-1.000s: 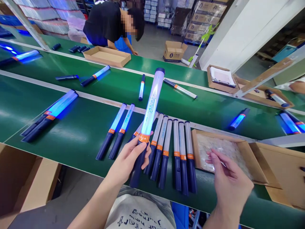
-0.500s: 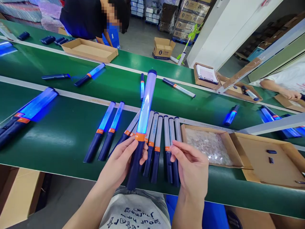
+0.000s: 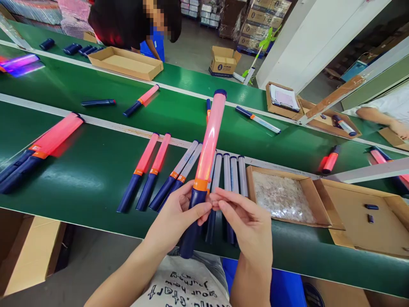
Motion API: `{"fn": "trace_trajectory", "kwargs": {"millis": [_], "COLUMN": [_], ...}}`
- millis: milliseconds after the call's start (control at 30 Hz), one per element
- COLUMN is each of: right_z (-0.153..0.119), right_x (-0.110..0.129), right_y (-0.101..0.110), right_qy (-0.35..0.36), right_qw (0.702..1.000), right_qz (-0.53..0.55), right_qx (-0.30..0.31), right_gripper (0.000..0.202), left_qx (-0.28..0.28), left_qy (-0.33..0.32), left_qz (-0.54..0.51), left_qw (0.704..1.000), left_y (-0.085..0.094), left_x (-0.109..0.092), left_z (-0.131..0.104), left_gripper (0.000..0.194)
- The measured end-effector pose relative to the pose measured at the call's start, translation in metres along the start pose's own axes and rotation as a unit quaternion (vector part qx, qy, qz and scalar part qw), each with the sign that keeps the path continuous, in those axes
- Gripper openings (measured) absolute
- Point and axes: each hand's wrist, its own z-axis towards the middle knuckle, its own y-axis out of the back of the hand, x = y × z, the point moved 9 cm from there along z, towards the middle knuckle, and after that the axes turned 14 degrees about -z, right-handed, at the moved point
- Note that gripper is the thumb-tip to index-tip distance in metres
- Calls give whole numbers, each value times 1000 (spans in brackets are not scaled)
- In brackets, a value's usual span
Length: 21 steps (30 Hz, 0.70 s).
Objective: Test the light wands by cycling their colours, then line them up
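Observation:
My left hand (image 3: 182, 209) is wrapped round the dark blue handle of a light stick (image 3: 211, 145), just under its orange band. The stick is tilted upward and its tube glows pinkish red. Close beside the handle, my right hand (image 3: 246, 217) has thumb and fingers pinched together near the left fingertips; whatever is between them is too small to make out. Behind the held stick lies a row of unlit light sticks (image 3: 234, 179), partly hidden by my hands. To their left, two lit sticks (image 3: 148, 166) glow red on the green bench (image 3: 96, 179).
A carton of clear plastic pieces (image 3: 281, 196) stands at right, beside a carton with small dark parts (image 3: 370, 207). More light sticks lie on the green belt (image 3: 179, 106) beyond a white rail. Across it, one person bends over; another's arm (image 3: 380, 117) shows at far right.
The lit sticks have turned from blue to red. My right hand has moved left to the held stick's handle. Sticks on the far belt have shifted right.

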Motion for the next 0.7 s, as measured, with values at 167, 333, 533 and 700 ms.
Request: {"fn": "trace_trajectory", "kwargs": {"millis": [167,333,533,700], "right_z": [13,14,-3,-17], "right_x": [-3,3,25,48], "right_y": [-3,-4,21,5], "right_qy": [56,89,119,192], "right_qw": [996,990,982,955], "right_qz": [18,55,-94,-184], "right_qx": [66,91,-111,-133], "right_gripper": [16,7,13,26], "left_qx": [51,84,90,49], "left_qy": [64,89,130,131], "left_qz": [-77,-120,-209,-227], "left_qw": [994,985,965,964], "left_y": [-8,-16,-18,-14], "left_x": [10,15,20,22], "left_z": [1,-2,-6,-5], "left_gripper": [25,19,33,43]}}
